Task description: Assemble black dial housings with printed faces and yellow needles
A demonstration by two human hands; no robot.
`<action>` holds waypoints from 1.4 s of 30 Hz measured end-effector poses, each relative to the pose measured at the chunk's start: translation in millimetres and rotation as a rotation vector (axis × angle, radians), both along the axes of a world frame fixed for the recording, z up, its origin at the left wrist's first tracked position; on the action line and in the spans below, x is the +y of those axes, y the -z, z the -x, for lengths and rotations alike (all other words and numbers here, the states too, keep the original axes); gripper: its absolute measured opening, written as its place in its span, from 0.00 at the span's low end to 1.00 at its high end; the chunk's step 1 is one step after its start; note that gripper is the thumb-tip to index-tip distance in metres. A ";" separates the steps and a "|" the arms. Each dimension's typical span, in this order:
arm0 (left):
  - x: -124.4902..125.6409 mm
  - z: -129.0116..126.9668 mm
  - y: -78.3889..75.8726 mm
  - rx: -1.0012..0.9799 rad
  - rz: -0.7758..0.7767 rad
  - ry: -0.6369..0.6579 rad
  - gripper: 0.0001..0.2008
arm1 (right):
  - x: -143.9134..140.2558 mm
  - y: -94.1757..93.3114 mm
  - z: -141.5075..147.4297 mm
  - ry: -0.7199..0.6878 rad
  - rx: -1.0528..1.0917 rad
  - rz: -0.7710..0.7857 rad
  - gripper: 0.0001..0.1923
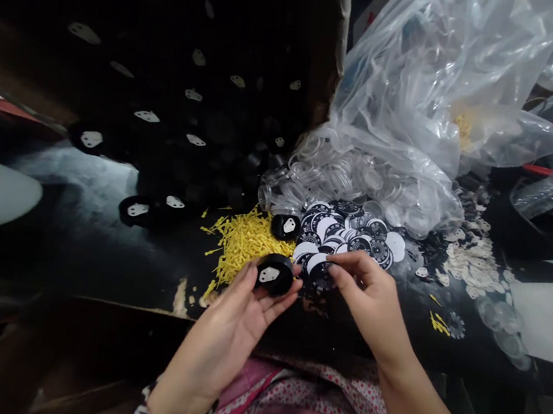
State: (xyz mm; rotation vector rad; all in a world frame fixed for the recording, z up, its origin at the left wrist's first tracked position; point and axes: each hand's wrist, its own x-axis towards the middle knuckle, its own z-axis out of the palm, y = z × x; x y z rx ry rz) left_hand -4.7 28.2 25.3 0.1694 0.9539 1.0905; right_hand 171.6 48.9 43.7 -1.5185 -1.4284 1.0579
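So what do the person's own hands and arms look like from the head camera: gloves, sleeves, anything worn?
Both are bare: no gloves, rings or watch show on the left hand or the right hand. The right forearm is uncovered as far as it shows. At the left wrist sits a dark cuff with pale spots. Between the arms lies pink patterned clothing with small dots.

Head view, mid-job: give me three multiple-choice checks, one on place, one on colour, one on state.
1. Where is the black round part with a white insert?
A. in the left hand
B. in the plastic bag
C. on the lap

2. What colour is the heap of small strips?
A. red
B. yellow
C. blue

3. What is the right hand doing?
A. lying flat and open
B. pinching a printed disc
C. holding the bag

A: the left hand cups it.
B: the heap is yellow.
B: its fingertips grip a printed disc.
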 end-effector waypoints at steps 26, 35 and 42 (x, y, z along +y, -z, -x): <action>-51.3 17.1 25.8 0.566 -0.099 0.197 0.17 | -15.8 -1.8 19.3 -0.499 -0.330 0.070 0.09; -38.4 19.6 16.5 0.146 0.073 -0.245 0.19 | 19.3 14.8 59.0 -0.607 -1.082 -0.268 0.08; -29.1 4.5 15.2 -0.098 0.047 -0.167 0.16 | 13.3 9.3 43.5 -0.466 -0.634 -0.110 0.03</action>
